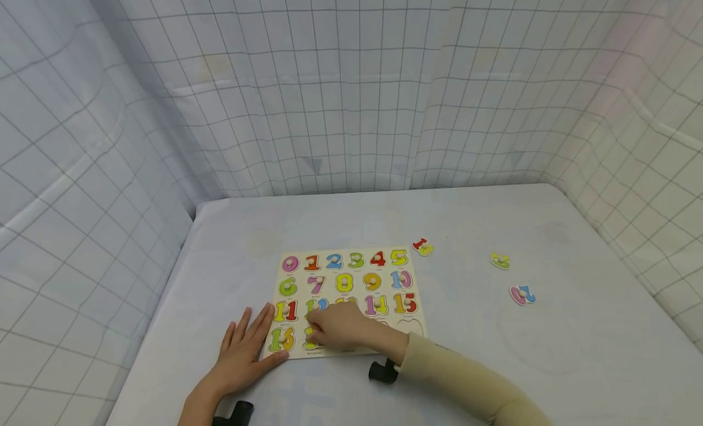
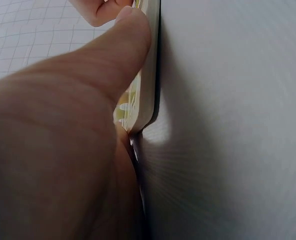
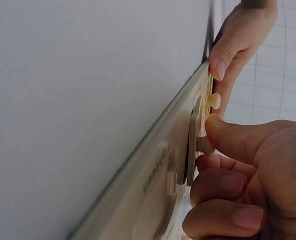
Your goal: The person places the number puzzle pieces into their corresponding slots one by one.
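A wooden number puzzle board lies on the table, with knobbed number pieces in most of its recesses. My left hand rests at the board's near left corner, fingers straight by the left edge and thumb touching the near edge. Over the bottom row, my right hand pinches the knob of a number piece, which looks yellow and sits just right of the 16 piece. Close up in the right wrist view, that piece stands slightly proud of the board, its knob between thumb and forefinger. Its full figure is hidden by the hand.
A red and yellow piece lies off the board's far right corner. Farther right are a green and yellow piece and a pink and blue piece. Checked white cloth walls the table at the back and sides.
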A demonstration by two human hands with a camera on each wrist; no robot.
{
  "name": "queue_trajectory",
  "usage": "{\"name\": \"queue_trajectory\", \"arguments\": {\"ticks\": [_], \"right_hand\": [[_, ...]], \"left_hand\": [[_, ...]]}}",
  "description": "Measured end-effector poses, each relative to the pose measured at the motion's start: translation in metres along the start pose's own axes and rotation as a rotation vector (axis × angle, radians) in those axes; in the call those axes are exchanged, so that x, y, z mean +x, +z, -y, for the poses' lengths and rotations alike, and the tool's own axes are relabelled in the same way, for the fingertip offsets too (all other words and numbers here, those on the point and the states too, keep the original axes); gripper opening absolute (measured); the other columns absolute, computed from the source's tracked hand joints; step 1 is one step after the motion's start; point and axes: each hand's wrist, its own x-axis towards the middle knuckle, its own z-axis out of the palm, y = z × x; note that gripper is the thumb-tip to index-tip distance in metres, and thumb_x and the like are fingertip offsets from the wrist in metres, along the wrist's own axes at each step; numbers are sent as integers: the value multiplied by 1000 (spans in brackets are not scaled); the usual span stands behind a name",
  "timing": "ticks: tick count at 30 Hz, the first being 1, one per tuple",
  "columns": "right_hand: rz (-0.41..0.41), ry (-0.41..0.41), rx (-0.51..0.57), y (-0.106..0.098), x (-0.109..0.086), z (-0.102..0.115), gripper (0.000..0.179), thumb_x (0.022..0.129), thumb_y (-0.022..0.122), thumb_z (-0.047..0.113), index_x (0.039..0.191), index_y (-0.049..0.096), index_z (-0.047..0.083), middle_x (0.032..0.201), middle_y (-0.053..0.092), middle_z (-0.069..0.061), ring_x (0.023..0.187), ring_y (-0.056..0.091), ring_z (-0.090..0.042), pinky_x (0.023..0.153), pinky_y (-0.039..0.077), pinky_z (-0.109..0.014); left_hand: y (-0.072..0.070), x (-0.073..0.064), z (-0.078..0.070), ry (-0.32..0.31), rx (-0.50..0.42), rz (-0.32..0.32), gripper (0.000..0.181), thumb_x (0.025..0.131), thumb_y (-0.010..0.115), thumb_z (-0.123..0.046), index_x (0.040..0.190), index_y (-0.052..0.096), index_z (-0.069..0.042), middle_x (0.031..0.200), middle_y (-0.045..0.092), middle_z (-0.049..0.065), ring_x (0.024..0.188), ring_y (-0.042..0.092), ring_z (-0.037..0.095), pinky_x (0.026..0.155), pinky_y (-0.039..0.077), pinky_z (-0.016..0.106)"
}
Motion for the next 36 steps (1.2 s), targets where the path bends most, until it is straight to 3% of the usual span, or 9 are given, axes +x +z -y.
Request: {"name": "queue_trajectory", "arguments": {"ticks": [7,26,32,36], "right_hand": [[8,38,-36,2,0,5,25,93,59,42,80,50,22,56,40,7,49,39,-8,48,26,-23],[-2,63,-98,3,-4,7,33,89,61,48,75,51,20,55,44,8,49,42,-8,49,30,-23],[13,73,-15,-4,-14,-5,34,86,65,48,74,49,21,55,44,9,48,40,-7,49,28,-24],[-28,121,70,-23,-21,-26,33,87,63,51,74,51,23,54,43,8,48,39,-8,46,26,-23]], "left_hand": [[6,-1,5,34,10,-38,91,84,60,-59,154,17,-18,155,22,10,142,-3,36,107,-13,53],[-2,0,-3,-21,17,15,95,82,62,-60,152,23,-9,154,22,14,141,-1,40,106,-7,59],[3,0,0,-1,-5,-4,94,82,62,-59,152,23,-10,153,24,16,141,-1,39,106,-9,58],[9,1,8,15,24,-27,94,84,59,-60,153,17,-15,154,23,14,142,-4,36,107,-13,53]]}}
